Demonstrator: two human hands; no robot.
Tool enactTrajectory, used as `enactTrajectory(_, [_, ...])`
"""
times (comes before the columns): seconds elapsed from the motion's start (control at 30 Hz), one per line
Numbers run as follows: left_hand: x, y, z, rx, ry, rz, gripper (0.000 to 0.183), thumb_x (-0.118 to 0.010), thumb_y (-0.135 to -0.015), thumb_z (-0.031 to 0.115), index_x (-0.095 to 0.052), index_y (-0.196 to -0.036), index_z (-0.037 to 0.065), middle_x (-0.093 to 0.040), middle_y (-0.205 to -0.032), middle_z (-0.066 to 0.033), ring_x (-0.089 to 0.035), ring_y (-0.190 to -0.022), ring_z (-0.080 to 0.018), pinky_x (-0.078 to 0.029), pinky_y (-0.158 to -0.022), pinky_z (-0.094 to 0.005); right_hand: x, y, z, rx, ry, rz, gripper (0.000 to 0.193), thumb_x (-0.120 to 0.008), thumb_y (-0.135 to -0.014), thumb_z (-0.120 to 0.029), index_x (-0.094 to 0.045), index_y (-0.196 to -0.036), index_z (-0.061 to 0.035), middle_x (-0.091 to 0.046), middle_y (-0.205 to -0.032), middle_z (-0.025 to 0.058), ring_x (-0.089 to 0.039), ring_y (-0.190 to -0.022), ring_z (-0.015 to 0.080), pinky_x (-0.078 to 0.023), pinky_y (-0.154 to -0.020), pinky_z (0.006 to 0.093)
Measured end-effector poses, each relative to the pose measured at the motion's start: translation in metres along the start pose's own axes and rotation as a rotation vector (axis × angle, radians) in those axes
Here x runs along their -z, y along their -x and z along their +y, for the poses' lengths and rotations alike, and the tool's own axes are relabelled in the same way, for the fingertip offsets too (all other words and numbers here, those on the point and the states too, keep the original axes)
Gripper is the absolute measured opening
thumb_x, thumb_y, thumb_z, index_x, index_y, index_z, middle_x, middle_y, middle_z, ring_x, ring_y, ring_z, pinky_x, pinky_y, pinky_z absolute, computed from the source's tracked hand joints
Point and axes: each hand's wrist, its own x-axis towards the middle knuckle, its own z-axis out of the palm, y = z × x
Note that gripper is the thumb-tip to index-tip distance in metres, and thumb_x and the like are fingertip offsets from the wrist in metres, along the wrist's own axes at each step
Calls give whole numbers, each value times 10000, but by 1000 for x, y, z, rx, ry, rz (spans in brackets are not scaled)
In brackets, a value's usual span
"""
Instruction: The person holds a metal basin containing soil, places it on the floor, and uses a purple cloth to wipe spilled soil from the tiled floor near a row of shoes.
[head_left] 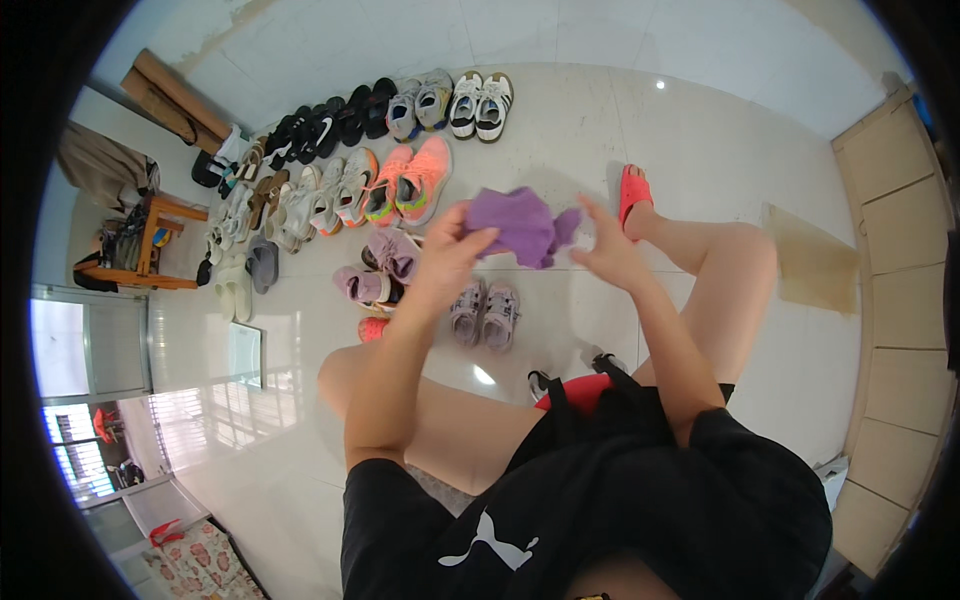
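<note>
A crumpled purple cloth [515, 225] is held up in front of me. My left hand [452, 255] grips its left edge between thumb and fingers. Just off the cloth's right end, my right hand [612, 250] has its fingers apart and holds nothing; it is slightly blurred. Below the cloth, a pair of pale lilac sneakers [484, 315] stands on the floor between my legs. Beside my left forearm sit more lilac shoes [393, 254], partly hidden by the arm. Pink-orange sneakers [422, 182] stand a little beyond my left hand.
Rows of shoes [330, 190] run along the wall at the far left, with black slippers [345, 118] and white sneakers [482, 105] behind. A wooden chair [165, 240] stands left. Red slippers [633, 190] are on my feet. Tan cabinets [905, 280] line the right side.
</note>
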Motion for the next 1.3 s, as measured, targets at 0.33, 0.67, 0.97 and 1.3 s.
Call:
enactTrajectory(0.33, [-63,23,52,97,-256,53,385,-605,-922,67,-515,-1293,11,-636,-1142,-75,-628,-963,-126,-559,-759,-281,-25,32,-25,-221,-605,-180,349,-691,-849,-97,-596,-1164,19,-673,-1036,68,-634,-904,135,-520,-769,294])
enactTrajectory(0.67, [-61,56,-60,436,707,86,527,-370,-1043,407,-421,-1395,18,-502,-1392,-135,-485,-1284,-285,-403,-1065,-452,5,37,-56,-644,-1385,-215,316,-560,-972,-186,-528,-1240,-23,-629,-1136,106,-647,-990,217,-547,-898,401])
enactTrajectory(0.97, [-35,56,-65,141,107,381,245,-535,-1003,219,-569,-1141,20,-659,-1070,-83,-642,-973,-198,-498,-868,-370,56,42,18,-701,-1351,-282,317,-651,-916,-151,-547,-1173,3,-637,-1063,87,-636,-969,207,-528,-837,347])
enactTrajectory(1.3, [-19,33,-12,-82,-115,573,307,-547,-1006,256,-630,-1110,-22,-648,-955,-1,-560,-778,-95,-447,-739,-245,117,38,20,-496,-843,-4,361,-721,-841,-77,-605,-1180,-32,-583,-1031,49,-591,-879,163,-507,-768,339])
